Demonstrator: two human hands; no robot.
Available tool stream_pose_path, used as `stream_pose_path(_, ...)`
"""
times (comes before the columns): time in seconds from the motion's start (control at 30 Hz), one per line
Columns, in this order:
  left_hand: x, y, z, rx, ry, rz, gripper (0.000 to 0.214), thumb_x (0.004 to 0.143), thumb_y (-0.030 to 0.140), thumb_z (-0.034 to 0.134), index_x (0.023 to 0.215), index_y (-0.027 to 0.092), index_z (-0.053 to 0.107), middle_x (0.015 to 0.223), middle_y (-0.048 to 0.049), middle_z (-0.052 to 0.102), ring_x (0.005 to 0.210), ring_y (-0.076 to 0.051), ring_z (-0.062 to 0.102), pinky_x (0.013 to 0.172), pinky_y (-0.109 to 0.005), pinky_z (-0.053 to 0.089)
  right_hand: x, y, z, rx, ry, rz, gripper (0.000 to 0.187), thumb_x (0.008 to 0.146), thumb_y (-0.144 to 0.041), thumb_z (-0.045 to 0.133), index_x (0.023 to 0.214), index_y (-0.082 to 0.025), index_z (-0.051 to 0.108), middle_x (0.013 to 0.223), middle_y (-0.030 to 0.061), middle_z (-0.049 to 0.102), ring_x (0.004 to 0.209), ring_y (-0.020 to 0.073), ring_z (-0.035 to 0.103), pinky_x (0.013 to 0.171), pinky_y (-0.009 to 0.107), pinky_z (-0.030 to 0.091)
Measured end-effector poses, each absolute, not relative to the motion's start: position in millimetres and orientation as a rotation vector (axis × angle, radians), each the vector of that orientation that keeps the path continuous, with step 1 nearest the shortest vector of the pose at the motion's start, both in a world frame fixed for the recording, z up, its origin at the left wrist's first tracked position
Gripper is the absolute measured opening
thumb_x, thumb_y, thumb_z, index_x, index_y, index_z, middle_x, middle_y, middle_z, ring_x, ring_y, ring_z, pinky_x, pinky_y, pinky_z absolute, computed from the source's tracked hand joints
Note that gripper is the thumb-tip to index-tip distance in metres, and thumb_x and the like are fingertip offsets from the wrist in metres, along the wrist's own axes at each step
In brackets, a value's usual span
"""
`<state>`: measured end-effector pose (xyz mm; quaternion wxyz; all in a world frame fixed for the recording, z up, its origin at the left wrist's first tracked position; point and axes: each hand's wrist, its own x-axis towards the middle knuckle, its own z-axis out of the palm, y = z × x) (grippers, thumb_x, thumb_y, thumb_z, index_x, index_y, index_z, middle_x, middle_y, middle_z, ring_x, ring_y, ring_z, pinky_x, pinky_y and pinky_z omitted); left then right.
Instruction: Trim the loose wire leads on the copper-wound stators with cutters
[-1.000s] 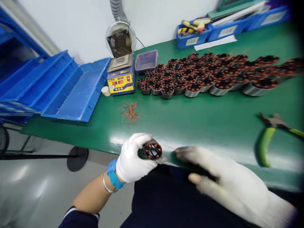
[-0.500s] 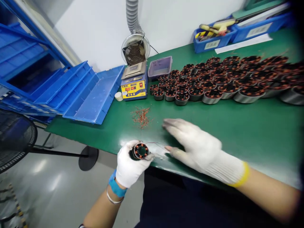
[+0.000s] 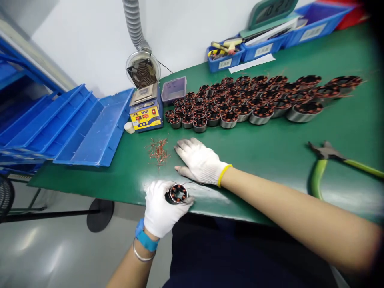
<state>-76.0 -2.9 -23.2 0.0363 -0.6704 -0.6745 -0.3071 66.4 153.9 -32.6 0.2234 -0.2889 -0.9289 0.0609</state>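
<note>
My left hand (image 3: pixel 160 208), in a white glove, is closed round a small motor stator (image 3: pixel 177 193) with copper windings, held at the near edge of the green table (image 3: pixel 270 148). Thin copper wire trails from the stator toward the right. My right hand (image 3: pixel 198 161), also gloved, lies flat on the table with fingers spread, just right of a small heap of copper wire clippings (image 3: pixel 157 151). Nothing is in the right hand.
Several rows of wound stators (image 3: pixel 240 102) stand across the table's back. A solder pot with yellow display (image 3: pixel 146 113), a fume extractor fan (image 3: pixel 143 73), a small purple tray (image 3: pixel 173 90) and blue bins (image 3: pixel 78 124) are at left. Green-handled cutters (image 3: pixel 325 160) lie at right.
My right hand has reached forward and to the left over the table, ending flat beside the wire clippings. The left hand has kept hold of the stator at the table's edge.
</note>
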Motion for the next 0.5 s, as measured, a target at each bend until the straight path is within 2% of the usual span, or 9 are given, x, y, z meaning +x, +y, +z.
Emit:
stream_pose_path(0.1, -72.0, -0.4, -23.9, -2.039, -2.083, -0.932, 0.037, 0.068, 0.048, 0.084, 0.082, 0.019, 0.066, 0.079, -0.0058, 0.07, 0.077, -0.025, 0.068, 0.073, -0.039, 0.054, 74.5, 151.9, -30.6, -0.799, -2.446, 0.227, 0.062, 0.098, -0.043, 0.044, 0.144, -0.002, 0.051, 0.152, 0.0238, 0.047, 0.141, 0.0342, 0.045, 0.117, 0.049, 0.039)
stream_pose_path(0.17, -67.6, 4.6, -25.6, -2.023, -2.084, -0.939, 0.044, 0.065, 0.055, 0.085, 0.081, 0.019, 0.066, 0.077, -0.0053, 0.07, 0.075, -0.026, 0.068, 0.071, -0.039, 0.053, 99.3, 146.0, -29.6, -0.873, -2.293, 0.323, 0.057, 0.103, -0.039, 0.033, 0.146, -0.005, 0.047, 0.147, 0.0224, 0.054, 0.134, 0.0303, 0.054, 0.108, 0.047, 0.049)
stream_pose_path(0.23, -63.0, 11.6, -26.9, -2.031, -2.085, -0.949, 0.049, 0.062, 0.061, 0.085, 0.081, 0.019, 0.067, 0.075, -0.005, 0.07, 0.074, -0.026, 0.068, 0.07, -0.039, 0.053, 127.0, 138.5, -25.8, -0.899, -2.187, 0.396, 0.052, 0.104, -0.04, 0.036, 0.146, -0.012, 0.048, 0.138, 0.0178, 0.061, 0.12, 0.0271, 0.064, 0.095, 0.043, 0.057)
stream_pose_path(0.3, -59.1, 18.9, -26.3, -2.082, -2.081, -0.941, 0.051, 0.063, 0.065, 0.083, 0.079, 0.019, 0.068, 0.074, -0.0052, 0.069, 0.073, -0.026, 0.068, 0.069, -0.039, 0.052, 145.2, 128.5, -19.6, -0.758, -2.255, 0.287, 0.049, 0.1, -0.041, 0.047, 0.14, -0.014, 0.054, 0.132, 0.0156, 0.065, 0.119, 0.0287, 0.064, 0.097, 0.046, 0.056)
stream_pose_path(0.37, -56.5, 24.8, -23.8, -2.151, -2.093, -0.916, 0.049, 0.066, 0.066, 0.08, 0.077, 0.02, 0.069, 0.074, -0.0055, 0.069, 0.074, -0.026, 0.069, 0.069, -0.039, 0.052, 147.8, 116.7, -14.0, -0.569, -2.402, 0.038, 0.041, 0.097, -0.036, 0.05, 0.128, -0.012, 0.063, 0.122, 0.0164, 0.069, 0.121, 0.0325, 0.061, 0.107, 0.055, 0.048)
stream_pose_path(0.4, -56.1, 27.0, -22.1, -2.191, -2.108, -0.903, 0.047, 0.069, 0.065, 0.078, 0.076, 0.02, 0.069, 0.073, -0.0055, 0.069, 0.074, -0.026, 0.069, 0.069, -0.039, 0.051, 144.0, 111.3, -12.3, -0.51, -2.472, -0.079, 0.033, 0.096, -0.029, 0.049, 0.117, -0.012, 0.068, 0.113, 0.0156, 0.072, 0.116, 0.0319, 0.063, 0.11, 0.057, 0.044)
stream_pose_path(0.43, -56.2, 28.7, -20.3, -2.231, -2.122, -0.895, 0.045, 0.07, 0.064, 0.077, 0.076, 0.02, 0.069, 0.073, -0.0052, 0.069, 0.074, -0.026, 0.069, 0.07, -0.039, 0.051, 138.3, 107.1, -11.5, -0.489, -2.546, -0.17, 0.028, 0.095, -0.022, 0.047, 0.106, -0.014, 0.071, 0.103, 0.0136, 0.074, 0.105, 0.0293, 0.066, 0.111, 0.057, 0.043)
stream_pose_path(0.5, -58.5, 31.0, -17.3, -2.328, -2.124, -0.879, 0.04, 0.071, 0.06, 0.077, 0.075, 0.021, 0.069, 0.073, -0.0045, 0.07, 0.075, -0.026, 0.069, 0.07, -0.038, 0.051, 127.2, 104.2, -12.4, -0.496, -2.669, -0.26, 0.028, 0.09, -0.01, 0.045, 0.087, -0.018, 0.072, 0.085, 0.0088, 0.073, 0.082, 0.0226, 0.067, 0.111, 0.054, 0.043)
